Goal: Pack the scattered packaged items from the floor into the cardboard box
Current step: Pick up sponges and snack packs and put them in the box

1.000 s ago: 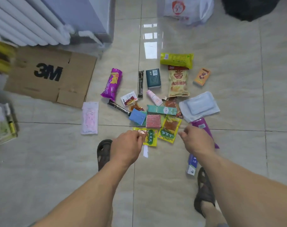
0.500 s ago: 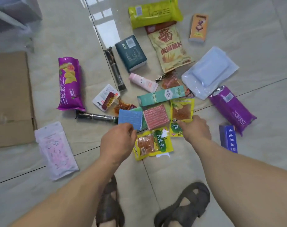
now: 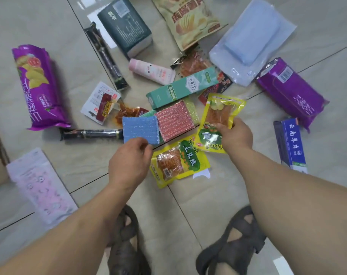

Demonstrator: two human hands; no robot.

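A yellow plastic snack pouch (image 3: 220, 120) is pinched at its lower half by the right hand (image 3: 236, 135), tilted above the tiled floor (image 3: 188, 205). A blue rectangular scouring sponge (image 3: 140, 130) is gripped at its near edge by the left hand (image 3: 129, 163). A second yellow pouch (image 3: 178, 161) lies between the hands.

A ribbed sky-blue scouring pad (image 3: 140, 129) is seen beside a red-and-white striped scouring pad (image 3: 174, 120). Two yellow plastic snack packets are marked with green labels (image 3: 220, 120) (image 3: 178, 161). Two glossy purple crisp bags are printed with white lettering (image 3: 37, 86) (image 3: 291, 94). A teal cardboard box (image 3: 180, 90) and a pale pink pouch with small printed figures (image 3: 41, 185) are shown on beige floor tiles (image 3: 188, 205).
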